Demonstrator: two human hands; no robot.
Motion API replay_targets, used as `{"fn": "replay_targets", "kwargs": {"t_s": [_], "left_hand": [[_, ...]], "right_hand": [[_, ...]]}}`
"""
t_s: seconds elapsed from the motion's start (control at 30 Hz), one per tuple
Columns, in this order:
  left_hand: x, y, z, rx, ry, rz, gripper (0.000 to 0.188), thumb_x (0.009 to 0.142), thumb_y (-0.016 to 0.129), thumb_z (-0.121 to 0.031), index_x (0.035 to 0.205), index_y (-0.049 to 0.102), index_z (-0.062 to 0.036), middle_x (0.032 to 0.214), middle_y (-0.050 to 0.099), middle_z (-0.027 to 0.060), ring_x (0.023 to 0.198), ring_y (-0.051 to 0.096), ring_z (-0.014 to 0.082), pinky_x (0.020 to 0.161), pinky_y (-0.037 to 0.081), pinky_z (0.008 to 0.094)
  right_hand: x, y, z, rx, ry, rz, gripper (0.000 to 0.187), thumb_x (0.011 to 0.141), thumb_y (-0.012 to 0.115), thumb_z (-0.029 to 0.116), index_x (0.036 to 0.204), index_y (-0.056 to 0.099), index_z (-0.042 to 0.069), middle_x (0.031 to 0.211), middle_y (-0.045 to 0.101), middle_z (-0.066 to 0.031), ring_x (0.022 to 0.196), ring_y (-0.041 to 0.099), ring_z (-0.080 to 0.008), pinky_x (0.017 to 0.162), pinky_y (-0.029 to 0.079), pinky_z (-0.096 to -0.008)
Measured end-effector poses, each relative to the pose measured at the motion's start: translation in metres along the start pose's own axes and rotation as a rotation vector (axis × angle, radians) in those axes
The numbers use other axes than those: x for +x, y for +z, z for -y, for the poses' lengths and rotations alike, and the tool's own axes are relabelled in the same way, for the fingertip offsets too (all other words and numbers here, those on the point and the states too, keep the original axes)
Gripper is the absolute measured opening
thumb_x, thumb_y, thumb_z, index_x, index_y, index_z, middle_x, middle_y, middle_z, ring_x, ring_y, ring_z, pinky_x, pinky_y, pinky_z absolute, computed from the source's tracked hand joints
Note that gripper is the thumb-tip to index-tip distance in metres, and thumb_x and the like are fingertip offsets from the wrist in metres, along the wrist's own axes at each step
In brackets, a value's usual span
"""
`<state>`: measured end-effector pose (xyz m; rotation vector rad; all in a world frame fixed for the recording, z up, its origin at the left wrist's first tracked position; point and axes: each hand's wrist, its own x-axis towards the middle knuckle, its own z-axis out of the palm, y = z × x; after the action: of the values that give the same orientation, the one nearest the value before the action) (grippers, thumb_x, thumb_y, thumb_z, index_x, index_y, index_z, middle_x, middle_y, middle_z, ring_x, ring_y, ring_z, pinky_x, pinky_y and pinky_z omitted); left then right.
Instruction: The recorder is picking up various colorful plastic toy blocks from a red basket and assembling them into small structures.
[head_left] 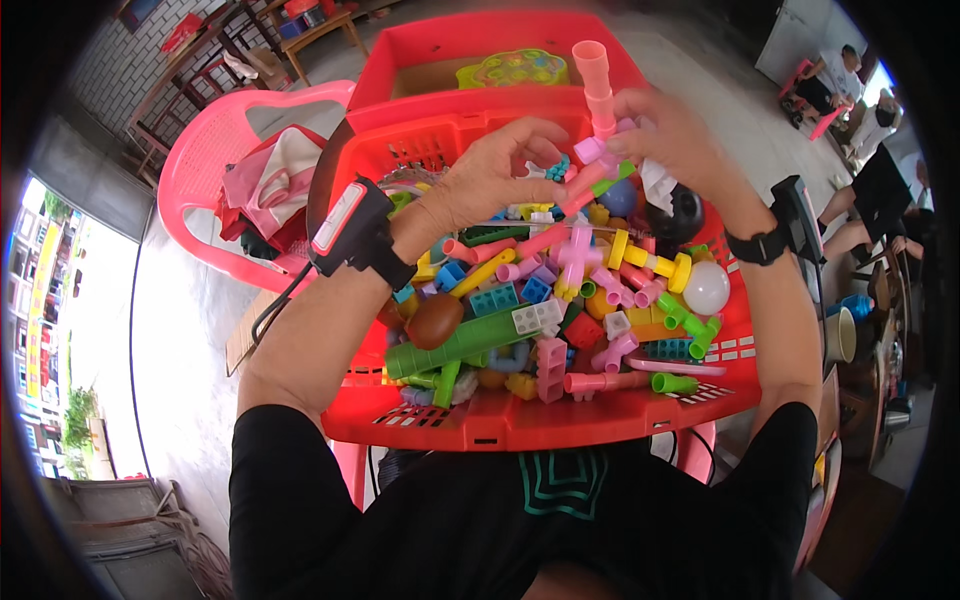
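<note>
Over the far part of a red plastic basket (480,435), my right hand (675,130) grips a pipe-toy assembly (597,95). Its pink tubes stand tilted up, joined to a lilac connector at my fingers, with another pink tube and a green piece below. My left hand (490,178) is just left of it, fingers curved and apart, nothing visible between them. A small teal knobbly piece (558,170) shows by its fingertips. Beneath both hands the basket is heaped with toy pieces: a pink pipe cross (576,258), yellow pipe piece (650,262), long green piece (455,345) and building blocks.
Behind the basket stands a red box (440,45) with a yellow-green tray (515,70) in it. A pink plastic chair (205,160) holding cloth is at the left. Other people (835,80) sit at the far right. A white ball (706,288) lies at the heap's right side.
</note>
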<state>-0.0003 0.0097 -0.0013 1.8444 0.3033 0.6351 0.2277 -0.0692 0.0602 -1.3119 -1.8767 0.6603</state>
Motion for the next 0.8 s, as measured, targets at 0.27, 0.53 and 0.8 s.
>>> {"fn": "replay_targets", "kwargs": {"t_s": [0.27, 0.53, 0.8], "left_hand": [[-0.002, 0.025, 0.011, 0.326, -0.021, -0.066, 0.048, 0.075, 0.073, -0.033, 0.107, 0.057, -0.0016, 0.085, 0.066, 0.0081, 0.077, 0.063, 0.02, 0.071, 0.05, 0.0316], [-0.001, -0.005, -0.021, -0.546, -0.12, -0.423, 0.022, 0.092, 0.054, -0.018, 0.105, 0.057, -0.0003, 0.092, 0.065, 0.0104, 0.08, 0.064, 0.016, 0.069, 0.054, 0.028], [-0.004, 0.008, -0.015, -0.631, -0.012, -0.324, 0.022, 0.092, 0.054, -0.019, 0.107, 0.055, -0.0037, 0.095, 0.063, 0.0071, 0.088, 0.061, 0.0168, 0.077, 0.05, 0.0319]], "right_hand": [[-0.002, 0.038, 0.012, 0.04, -0.111, 0.058, 0.025, 0.072, 0.07, 0.013, 0.092, 0.059, 0.001, 0.08, 0.058, -0.0066, 0.072, 0.057, -0.0132, 0.067, 0.045, -0.0268], [-0.001, 0.014, 0.002, 0.419, 0.003, -0.426, 0.026, 0.082, 0.062, 0.015, 0.104, 0.055, 0.004, 0.092, 0.056, -0.0019, 0.066, 0.053, -0.0068, 0.06, 0.044, -0.0203], [-0.008, 0.046, 0.011, 0.73, 0.131, -0.063, 0.031, 0.086, 0.061, 0.023, 0.108, 0.05, 0.004, 0.084, 0.057, -0.0017, 0.06, 0.056, -0.0069, 0.052, 0.045, -0.0195]]}}
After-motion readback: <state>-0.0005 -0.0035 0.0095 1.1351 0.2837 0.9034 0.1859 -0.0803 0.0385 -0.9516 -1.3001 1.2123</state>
